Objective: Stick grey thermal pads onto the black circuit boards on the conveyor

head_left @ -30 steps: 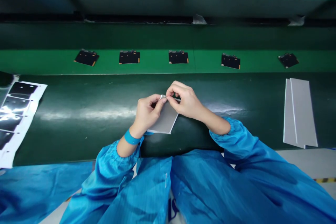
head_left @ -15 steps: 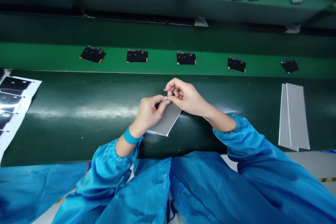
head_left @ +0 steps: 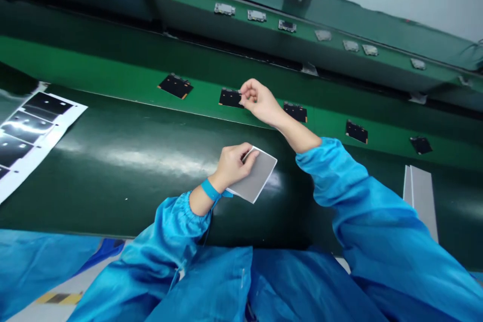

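My left hand (head_left: 236, 163), with a blue band at its wrist, pinches a grey rectangular sheet (head_left: 260, 175) with white edges above the dark green table. My right hand (head_left: 260, 101) is raised over the green strip, its fingers closed in a pinch beside a black board (head_left: 229, 97). Whatever those fingertips hold, if anything, is too small to make out. Another black board (head_left: 295, 111) lies just behind my right wrist.
More black boards (head_left: 175, 86) lie along the green strip (head_left: 124, 78). Small silvery parts (head_left: 225, 9) line a shelf at the back. A white sheet with black rectangles (head_left: 35, 131) is at the left, and grey panels (head_left: 422, 196) are at the right.
My right hand has left the sheet's corner and moved up and away over the green strip. My left hand still holds the grey sheet. The view has tilted and shifted.
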A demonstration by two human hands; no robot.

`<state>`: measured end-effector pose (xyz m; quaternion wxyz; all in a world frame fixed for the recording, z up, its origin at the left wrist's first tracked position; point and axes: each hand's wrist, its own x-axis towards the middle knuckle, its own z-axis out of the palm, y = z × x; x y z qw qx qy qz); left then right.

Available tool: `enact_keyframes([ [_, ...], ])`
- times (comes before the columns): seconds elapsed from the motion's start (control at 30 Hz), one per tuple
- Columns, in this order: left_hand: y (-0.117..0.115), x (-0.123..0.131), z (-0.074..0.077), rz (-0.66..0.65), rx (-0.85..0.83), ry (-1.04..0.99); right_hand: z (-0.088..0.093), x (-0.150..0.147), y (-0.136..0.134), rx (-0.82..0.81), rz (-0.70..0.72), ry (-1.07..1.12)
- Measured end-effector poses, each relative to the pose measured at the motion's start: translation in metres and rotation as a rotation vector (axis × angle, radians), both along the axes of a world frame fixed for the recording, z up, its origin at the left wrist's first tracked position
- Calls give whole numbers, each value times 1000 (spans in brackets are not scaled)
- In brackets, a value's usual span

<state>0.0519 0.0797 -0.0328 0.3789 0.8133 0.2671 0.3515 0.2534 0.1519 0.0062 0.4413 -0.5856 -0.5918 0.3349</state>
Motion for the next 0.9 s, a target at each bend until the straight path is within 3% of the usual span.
enact_keyframes([
  [0.1,-2,-1,-4,-2,53,-11,-10,-11,43,-65,65,-115],
  [0.23,-3,-1,-8,-15,67,-11,-23,-19,62,-116,121,-254],
  [0.53,-5,-1,-9,-40,62,2,-45,-2,59,-129,87,-252],
  [0.9,-6,-1,-8,-53,-3,53,-43,10,37,-87,18,-362],
])
